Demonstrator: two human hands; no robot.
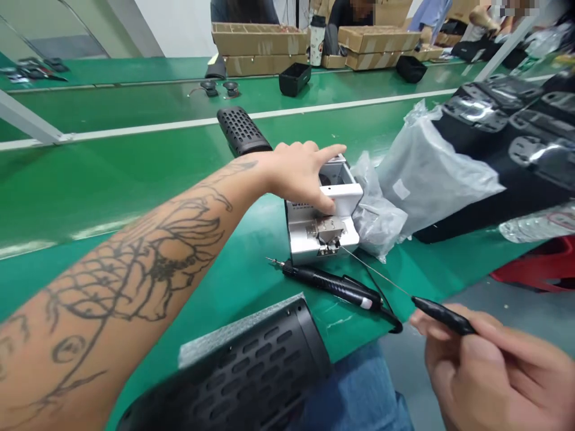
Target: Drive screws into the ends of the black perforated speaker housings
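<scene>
My left hand [299, 170] lies over a white metal housing [309, 248], thumb against its front and index finger stretched along its top, gripping it. A small metal fitting [330, 229] sits on a step of the housing. Between the fingers of my right hand [489, 365] is a slim black-handled tool [442, 314] with a long thin metal shaft. Its tip reaches the fitting's lower edge; exact contact cannot be made out. Just in front of the housing lies a black electric screwdriver [335, 286], bit pointing left.
A black perforated cover [242, 371] lies nearest me; another perforated cover [242, 129] is behind my left wrist. Plastic bags [431, 173] and stacked black casings [507, 137] stand at right. Cardboard boxes [265, 45], speakers [220, 88] and a cup [317, 42] are farther back, near other people.
</scene>
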